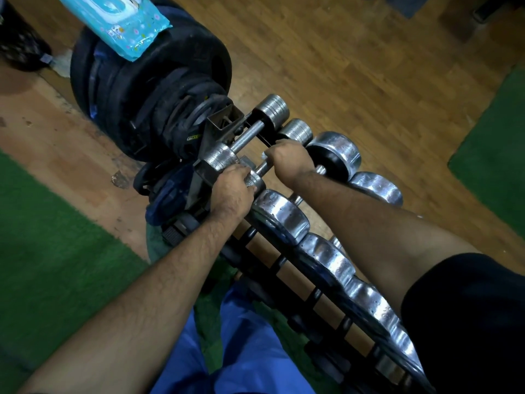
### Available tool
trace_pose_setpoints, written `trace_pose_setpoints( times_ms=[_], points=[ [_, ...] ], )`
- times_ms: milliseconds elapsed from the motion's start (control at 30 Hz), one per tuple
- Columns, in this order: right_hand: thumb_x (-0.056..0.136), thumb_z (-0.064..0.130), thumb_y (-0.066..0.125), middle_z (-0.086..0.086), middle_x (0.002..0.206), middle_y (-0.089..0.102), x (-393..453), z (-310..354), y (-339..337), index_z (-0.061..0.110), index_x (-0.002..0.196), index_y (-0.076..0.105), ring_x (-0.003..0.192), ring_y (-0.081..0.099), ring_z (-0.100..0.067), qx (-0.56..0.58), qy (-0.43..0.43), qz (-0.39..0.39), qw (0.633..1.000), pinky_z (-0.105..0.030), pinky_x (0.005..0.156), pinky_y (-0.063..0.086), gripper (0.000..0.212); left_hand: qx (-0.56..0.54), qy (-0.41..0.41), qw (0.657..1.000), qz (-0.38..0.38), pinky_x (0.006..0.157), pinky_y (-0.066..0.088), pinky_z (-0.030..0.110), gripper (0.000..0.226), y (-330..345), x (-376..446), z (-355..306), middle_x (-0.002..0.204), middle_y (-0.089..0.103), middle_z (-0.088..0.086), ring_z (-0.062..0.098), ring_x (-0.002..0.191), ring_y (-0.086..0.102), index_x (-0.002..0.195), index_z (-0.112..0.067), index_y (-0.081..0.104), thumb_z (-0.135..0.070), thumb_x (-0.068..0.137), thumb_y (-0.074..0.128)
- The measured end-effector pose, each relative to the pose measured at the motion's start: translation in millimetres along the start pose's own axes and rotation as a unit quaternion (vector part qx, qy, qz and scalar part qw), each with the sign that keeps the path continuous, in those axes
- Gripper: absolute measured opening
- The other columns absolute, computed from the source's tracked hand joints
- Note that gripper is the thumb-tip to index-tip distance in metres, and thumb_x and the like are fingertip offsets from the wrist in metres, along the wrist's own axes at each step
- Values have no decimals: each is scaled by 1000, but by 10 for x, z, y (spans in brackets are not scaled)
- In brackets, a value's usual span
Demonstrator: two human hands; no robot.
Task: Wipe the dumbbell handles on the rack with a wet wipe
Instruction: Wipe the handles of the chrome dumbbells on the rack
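Note:
A black rack (pixel 287 268) carries a row of chrome dumbbells running from the centre toward the lower right. My right hand (pixel 289 159) grips the handle of the second dumbbell (pixel 262 169), with a bit of white wet wipe (pixel 265 154) showing at the knuckles. My left hand (pixel 231 186) holds that dumbbell's near chrome head (pixel 254 180). The first small dumbbell (pixel 250 132) lies just beyond, its knurled handle bare. Larger dumbbells (pixel 279 214) follow; my right forearm hides their handles.
A stack of black weight plates (pixel 159 89) stands behind the rack with a blue wet-wipe pack (pixel 125 21) on top. Wooden floor (pixel 355 66) lies to the right, and green mats (pixel 51 251) lie on the left and far right. My blue trousers (pixel 241 345) are below.

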State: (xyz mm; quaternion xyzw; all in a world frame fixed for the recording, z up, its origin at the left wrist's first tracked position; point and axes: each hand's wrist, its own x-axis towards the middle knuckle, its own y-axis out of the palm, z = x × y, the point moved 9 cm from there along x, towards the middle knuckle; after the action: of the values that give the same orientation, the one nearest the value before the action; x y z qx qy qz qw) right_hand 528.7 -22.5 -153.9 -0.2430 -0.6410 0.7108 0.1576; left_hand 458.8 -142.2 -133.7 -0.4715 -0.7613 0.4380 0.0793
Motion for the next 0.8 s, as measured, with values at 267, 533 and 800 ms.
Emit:
trace_pose_setpoints(
  times_ms=[267, 533, 800],
  points=[
    [90, 9, 60, 0, 107, 71, -68, 9, 81, 22, 124, 65, 104, 63, -21, 58, -72, 13, 996, -39, 88, 54, 36, 11, -3, 1000, -4, 105, 40, 29, 50, 1, -10, -23, 143, 52, 2, 18, 132, 48, 133, -11, 58, -20, 86, 73],
    [94, 17, 57, 1, 132, 60, -203, 16, 26, 24, 125, 64, 106, 51, -25, -7, -21, -34, 999, -39, 87, 39, 33, 6, 0, 1000, -6, 101, 45, 29, 48, 31, 17, 7, 139, 55, 0, 17, 126, 52, 131, -13, 61, -21, 85, 74],
    [98, 12, 50, 12, 146, 52, -249, 34, 56, 28, 145, 48, 106, 63, -21, -33, -69, 23, 997, -29, 64, 47, 49, 9, 4, 1000, -6, 101, 44, 29, 50, 45, 25, 12, 138, 56, 0, 17, 126, 52, 131, -11, 60, -21, 84, 74]
  ],
)
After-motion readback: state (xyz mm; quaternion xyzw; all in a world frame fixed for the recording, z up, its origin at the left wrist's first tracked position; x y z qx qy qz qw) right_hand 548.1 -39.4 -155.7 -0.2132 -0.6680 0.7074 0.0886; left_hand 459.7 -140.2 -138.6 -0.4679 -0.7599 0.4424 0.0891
